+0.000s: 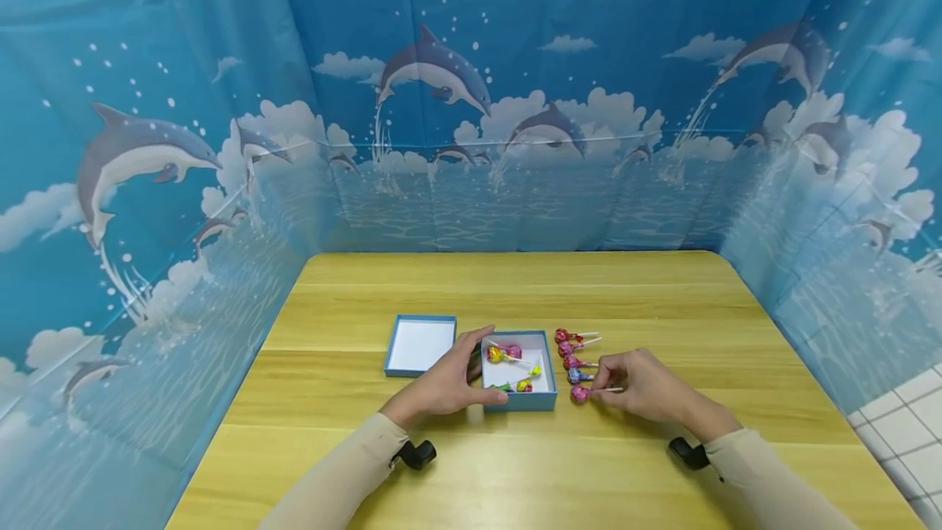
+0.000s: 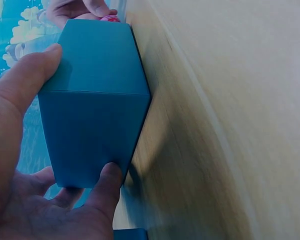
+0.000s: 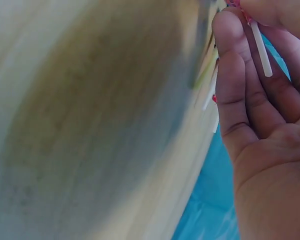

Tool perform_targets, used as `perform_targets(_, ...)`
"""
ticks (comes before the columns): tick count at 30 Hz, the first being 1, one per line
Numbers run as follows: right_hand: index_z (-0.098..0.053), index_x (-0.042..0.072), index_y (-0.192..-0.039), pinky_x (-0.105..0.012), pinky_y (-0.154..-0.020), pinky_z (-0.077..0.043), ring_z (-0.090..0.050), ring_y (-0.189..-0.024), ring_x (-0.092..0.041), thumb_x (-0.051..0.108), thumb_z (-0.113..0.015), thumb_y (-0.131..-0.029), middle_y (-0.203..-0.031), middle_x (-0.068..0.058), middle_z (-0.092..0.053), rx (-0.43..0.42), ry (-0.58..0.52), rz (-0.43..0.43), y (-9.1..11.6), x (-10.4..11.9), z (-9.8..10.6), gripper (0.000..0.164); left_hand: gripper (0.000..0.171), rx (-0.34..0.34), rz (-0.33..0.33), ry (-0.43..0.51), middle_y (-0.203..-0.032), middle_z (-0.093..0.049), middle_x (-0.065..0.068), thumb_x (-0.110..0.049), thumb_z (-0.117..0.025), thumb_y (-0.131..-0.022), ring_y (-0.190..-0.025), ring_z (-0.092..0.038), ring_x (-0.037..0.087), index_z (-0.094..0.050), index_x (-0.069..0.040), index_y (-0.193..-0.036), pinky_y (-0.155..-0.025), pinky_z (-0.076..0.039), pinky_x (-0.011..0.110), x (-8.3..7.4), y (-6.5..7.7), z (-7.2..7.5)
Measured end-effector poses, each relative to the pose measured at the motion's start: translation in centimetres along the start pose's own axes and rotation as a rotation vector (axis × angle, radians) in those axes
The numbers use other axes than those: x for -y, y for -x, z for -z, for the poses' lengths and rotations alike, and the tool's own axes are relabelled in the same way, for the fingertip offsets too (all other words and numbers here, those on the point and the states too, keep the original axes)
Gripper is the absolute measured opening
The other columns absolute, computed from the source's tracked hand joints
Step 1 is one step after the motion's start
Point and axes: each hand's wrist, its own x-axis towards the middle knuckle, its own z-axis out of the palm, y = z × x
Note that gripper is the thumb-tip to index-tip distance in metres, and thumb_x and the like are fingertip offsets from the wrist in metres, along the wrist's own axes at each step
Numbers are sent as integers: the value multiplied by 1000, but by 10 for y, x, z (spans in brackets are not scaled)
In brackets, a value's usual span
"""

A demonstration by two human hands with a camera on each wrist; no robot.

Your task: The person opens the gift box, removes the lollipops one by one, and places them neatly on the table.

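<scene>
Right hand had a pink lollipop pinched by its stick, just off the near right corner of the box: candy end pointing left, stick kinda parallel to the far edge of the table. Left hand, spread wide, gripped the left side.

Your left hand grips the blue box, thumb at one face's edge, a fingertip pressing the nearer face. Past the far end: your right hand, pink candy partly hidden. Wooden tabletop right, box shadow on it. Blue-and-white curtain left. Blue edge at bottom, cut off.
</scene>
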Motion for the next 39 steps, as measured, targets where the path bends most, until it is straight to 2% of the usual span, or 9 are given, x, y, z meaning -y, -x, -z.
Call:
perform_targets(9, -83, 22, -100, -21, -73, -62, -69, -82, 5, 15, -93, -102, -92, 16, -80, -7, 51, -29, 0, -3, -1, 13, 116, -5, -5, -19, -188, -30, 13, -43, -95, -101, -173, -42, 28, -21, -24, -188, -138, -46, 41, -1, -1, 0)
perform_targets(16, -79, 27, -95, -20, -68, -59, -64, -76, 4, 17, -93, -102, -84, 18, -73, -33, 87, -23, 0, -4, -4, 19, 116, -5, -1, -22, -188, -30, 12, -42, -95, -101, -172, -43, 27, -21, -23, -188, -138, -46, 40, -2, 1, 1)
perform_targets(23, -79, 28, -93, -21, -64, -55, -60, -74, 4, 17, -95, -100, -84, 18, -73, -75, 126, 15, 0, -1, -5, 20, 116, -2, -6, -37, -189, -29, 13, -44, -95, -101, -172, -42, 29, -21, -24, -188, -138, -47, 43, -1, -1, 1)
perform_targets(32, -79, 29, -94, -20, -67, -56, -62, -75, 6, 22, -97, -99, -87, 19, -74, -64, 155, 12, -1, 4, 1, 20, 117, -4, -12, -40, -189, -29, 13, -44, -95, -101, -172, -43, 28, -21, -20, -188, -138, -46, 44, -1, -1, 1)
perform_targets(39, -80, 29, -96, -22, -70, -59, -63, -79, 7, 23, -98, -98, -91, 19, -75, -85, 182, 37, -4, 8, 5, 19, 117, -4, -14, -31, -189, -30, 15, -43, -96, -100, -173, -41, 30, -21, -21, -188, -138, -46, 44, 0, -1, 1)
